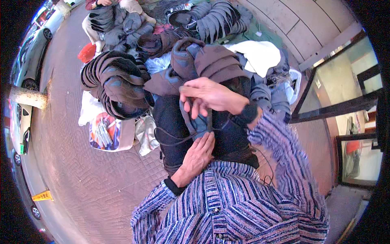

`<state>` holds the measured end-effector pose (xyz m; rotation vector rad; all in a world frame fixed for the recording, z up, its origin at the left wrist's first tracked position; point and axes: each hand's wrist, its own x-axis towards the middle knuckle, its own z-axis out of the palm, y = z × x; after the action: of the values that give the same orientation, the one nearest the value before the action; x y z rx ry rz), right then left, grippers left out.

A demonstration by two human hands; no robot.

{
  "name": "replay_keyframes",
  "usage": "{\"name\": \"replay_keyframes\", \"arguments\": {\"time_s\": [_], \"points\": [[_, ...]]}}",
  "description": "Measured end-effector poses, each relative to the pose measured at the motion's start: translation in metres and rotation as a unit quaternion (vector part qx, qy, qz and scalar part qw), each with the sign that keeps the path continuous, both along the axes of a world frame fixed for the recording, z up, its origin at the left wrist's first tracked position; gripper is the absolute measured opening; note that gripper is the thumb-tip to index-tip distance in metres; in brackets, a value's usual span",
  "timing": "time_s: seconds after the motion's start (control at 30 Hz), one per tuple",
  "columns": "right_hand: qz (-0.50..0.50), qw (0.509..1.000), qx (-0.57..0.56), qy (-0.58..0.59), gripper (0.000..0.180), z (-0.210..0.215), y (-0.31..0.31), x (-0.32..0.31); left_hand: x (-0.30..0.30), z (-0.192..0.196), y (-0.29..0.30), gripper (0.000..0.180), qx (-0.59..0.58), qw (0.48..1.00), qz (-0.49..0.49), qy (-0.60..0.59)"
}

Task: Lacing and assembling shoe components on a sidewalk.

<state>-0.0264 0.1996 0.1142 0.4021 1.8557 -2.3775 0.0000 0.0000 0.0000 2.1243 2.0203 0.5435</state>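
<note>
A grey-blue fabric piece (200, 123) shaped like a shoe upper lies across my lap, between my dark-trousered thighs. My left hand (198, 153) holds its near end, with straight fingers laid over it and the thumb hidden. Thin dark cord (170, 143) loops out from the piece on both sides. Above the far end is my right hand (211, 95), slightly blurred, its fingers curled and the thumb near the index finger; what they pinch, if anything, I cannot make out. Just beyond it, brown uppers (219, 61) lie stacked against my knees, with another brown bundle (122, 83) to the left.
Grey uppers (215, 18) and a white cloth (260, 55) lie farther back. A bag of thin pale sticks (103, 136) sits on the paving at left. Another person (99, 3) sits at far left behind a pile. A glass door (341, 81) stands at right; parked cars (34, 61) line the left.
</note>
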Motion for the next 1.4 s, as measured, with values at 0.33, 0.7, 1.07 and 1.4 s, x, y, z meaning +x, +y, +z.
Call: {"name": "replay_keyframes", "arguments": {"time_s": [0.33, 0.7, 1.07, 1.4], "points": [[0.081, 0.813, 0.451, 0.359, 0.028, 0.068, 0.055, -0.078, -0.007, -0.031, 0.004, 0.036, 0.058, 0.984, -0.044, 0.165], [-0.021, 0.768, 0.568, 0.295, 0.026, 0.093, 0.072, -0.039, -0.012, -0.01, -0.022, 0.03, 0.128, 0.95, 0.188, -0.214], [-0.12, 0.69, 0.671, 0.243, 0.029, 0.143, 0.103, 0.032, -0.022, 0.002, 0.004, 0.041, 0.04, 0.939, 0.283, -0.193], [-0.222, 0.592, 0.754, 0.179, 0.034, 0.187, 0.147, 0.131, -0.014, 0.063, 0.015, 0.017, 0.147, 0.879, 0.259, -0.374]]}}
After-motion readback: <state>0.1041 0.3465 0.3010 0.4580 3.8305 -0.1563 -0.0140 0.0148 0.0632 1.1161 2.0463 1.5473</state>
